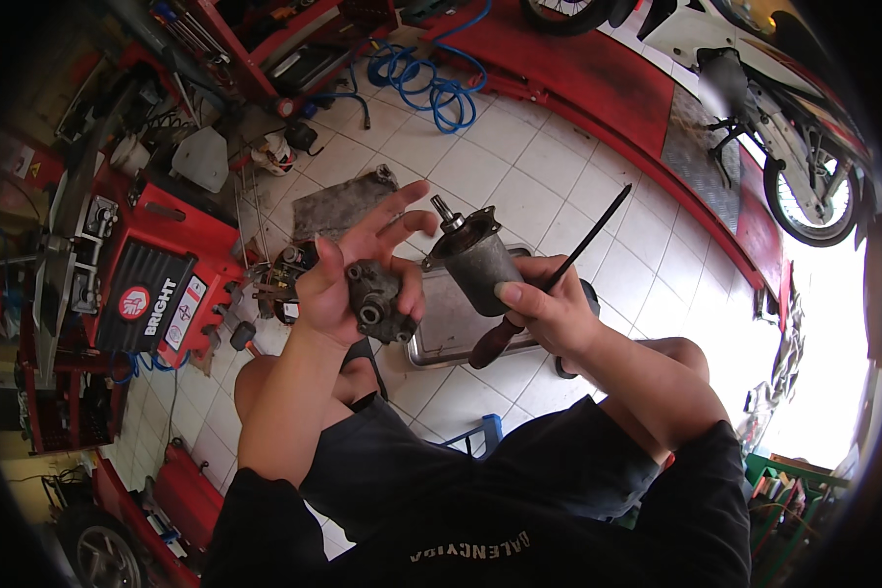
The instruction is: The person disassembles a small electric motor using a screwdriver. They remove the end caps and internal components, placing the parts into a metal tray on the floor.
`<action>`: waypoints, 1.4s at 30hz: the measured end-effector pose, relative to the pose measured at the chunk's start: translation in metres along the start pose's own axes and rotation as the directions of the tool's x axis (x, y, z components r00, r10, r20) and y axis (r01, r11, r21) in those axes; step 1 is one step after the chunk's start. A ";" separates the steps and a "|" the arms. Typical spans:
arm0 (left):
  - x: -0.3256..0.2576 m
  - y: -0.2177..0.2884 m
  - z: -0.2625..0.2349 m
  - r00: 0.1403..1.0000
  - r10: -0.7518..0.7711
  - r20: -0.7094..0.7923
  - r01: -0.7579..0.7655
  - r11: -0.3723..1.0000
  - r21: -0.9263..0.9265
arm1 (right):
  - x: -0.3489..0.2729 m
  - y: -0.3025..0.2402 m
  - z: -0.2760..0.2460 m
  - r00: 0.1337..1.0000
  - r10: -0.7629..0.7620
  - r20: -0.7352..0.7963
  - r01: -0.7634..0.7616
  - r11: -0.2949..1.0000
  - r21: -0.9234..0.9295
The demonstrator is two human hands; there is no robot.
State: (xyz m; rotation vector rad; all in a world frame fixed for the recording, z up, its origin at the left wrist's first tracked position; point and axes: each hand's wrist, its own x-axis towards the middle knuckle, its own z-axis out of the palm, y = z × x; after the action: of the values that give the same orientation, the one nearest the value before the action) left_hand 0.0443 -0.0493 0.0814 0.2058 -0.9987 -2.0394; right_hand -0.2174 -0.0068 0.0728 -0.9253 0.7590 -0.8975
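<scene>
My left hand (333,294) is turned palm up, cradling a dark, greasy metal housing (374,299) with bolt holes. Its lower fingers curl round the part, while the thumb and upper fingers stick out. In my right hand (557,312) is a grey cylindrical motor (480,265), a starter motor by its look, tilted with its toothed shaft pointing up and left. The same hand also grips a screwdriver (497,341), its dark red handle low and its long black blade reaching up and right. Motor and housing are apart. Below them a metal tray (431,351) lies on the floor.
A stained grey mat (338,204) lies on the tiles beyond my left hand. Left stands a red machine (157,284), with a hammer (243,338) nearby. A coiled blue hose (426,83) lies ahead. A red lift platform (568,69) and a motorcycle (755,108) are at upper right.
</scene>
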 end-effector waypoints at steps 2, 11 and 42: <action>-0.004 -0.002 -0.002 0.997 0.000 -0.078 0.000 1.000 -0.007 | 0.000 0.000 -0.003 0.999 -0.008 0.035 0.007 0.999 0.038; 0.001 0.002 -0.001 0.998 -0.009 0.059 0.010 1.000 -0.016 | -0.001 -0.004 -0.001 1.000 -0.025 0.009 0.025 1.000 0.001; -0.005 -0.002 -0.009 1.000 0.010 0.021 -0.007 0.989 -0.148 | -0.004 -0.003 0.000 0.998 0.016 0.063 -0.021 0.997 0.079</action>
State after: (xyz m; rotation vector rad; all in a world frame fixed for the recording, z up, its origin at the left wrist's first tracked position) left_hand 0.0505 -0.0499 0.0730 0.1003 -0.8551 -2.1016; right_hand -0.2201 -0.0047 0.0762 -0.8705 0.6726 -0.8730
